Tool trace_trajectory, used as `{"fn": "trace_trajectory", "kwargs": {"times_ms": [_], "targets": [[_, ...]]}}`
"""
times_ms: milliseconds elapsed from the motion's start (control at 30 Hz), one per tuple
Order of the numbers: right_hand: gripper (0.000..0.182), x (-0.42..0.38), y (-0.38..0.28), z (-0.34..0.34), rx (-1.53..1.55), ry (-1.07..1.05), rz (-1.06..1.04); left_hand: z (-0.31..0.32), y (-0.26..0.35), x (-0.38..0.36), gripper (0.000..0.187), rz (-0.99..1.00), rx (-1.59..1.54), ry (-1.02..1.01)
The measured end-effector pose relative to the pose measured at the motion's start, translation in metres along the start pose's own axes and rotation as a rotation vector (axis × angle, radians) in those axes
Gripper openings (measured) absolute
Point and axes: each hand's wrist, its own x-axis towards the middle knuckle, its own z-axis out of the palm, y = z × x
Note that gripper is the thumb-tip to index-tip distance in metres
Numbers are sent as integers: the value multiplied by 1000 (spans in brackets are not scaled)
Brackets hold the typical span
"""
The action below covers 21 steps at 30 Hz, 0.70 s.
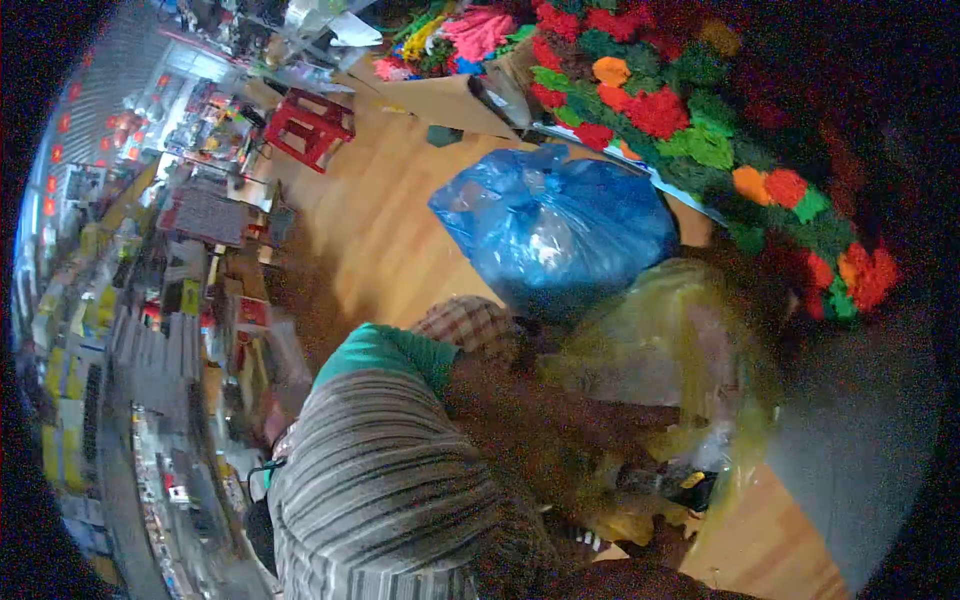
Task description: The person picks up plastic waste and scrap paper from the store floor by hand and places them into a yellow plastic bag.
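Observation:
A translucent yellow plastic bag [680,320] spreads over the right middle of the head view. From a teal sleeve [395,355] beside a striped shirt [400,480], a bare arm [540,405] reaches down to this bag. At its lower end my left hand [625,475] is dark and partly covered by the plastic, close to a small black item with a yellow mark [695,480]. Lower down, my right hand [665,545] is a dark shape at the bag's lower edge. Shadow and blur hide the fingers of both, and whatever they may hold.
A full blue plastic bag [570,220] lies on the wood-look floor [390,200]. Bundles of red, green and orange fuzzy material [660,115] line the upper right. A red plastic stool [310,130], a cardboard box [440,100] and crowded shelves [160,350] stand around.

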Motion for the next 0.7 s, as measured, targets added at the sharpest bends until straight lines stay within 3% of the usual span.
{"fn": "trace_trajectory", "kwargs": {"times_ms": [167,200,233,333,400,467,567,700], "targets": [[45,-27,-7,0,-75,-90,107,1,12,-29,63,-34,-91,-18],[38,-31,-11,-4,-96,-101,180,-2,16,-36,62,-36,-110,-11],[22,-37,-17,-7,-183,72,66,2,17,-40,62,-41,-118,-11],[9,-42,-38,-12,-248,117,116,4,15,-57,60,-52,-161,1],[11,-54,-60,-16,-161,315,31,10,10,-70,59,-67,-202,11],[13,-62,-90,-46,-59,75,79,19,3,-82,58,-87,-253,26],[16,-92,-106,-38,-94,76,43,40,-6,-100,57,-115,-351,75],[21,-125,-80,8,-158,-65,153,69,-4,-123,55,-134,-439,135]]}}
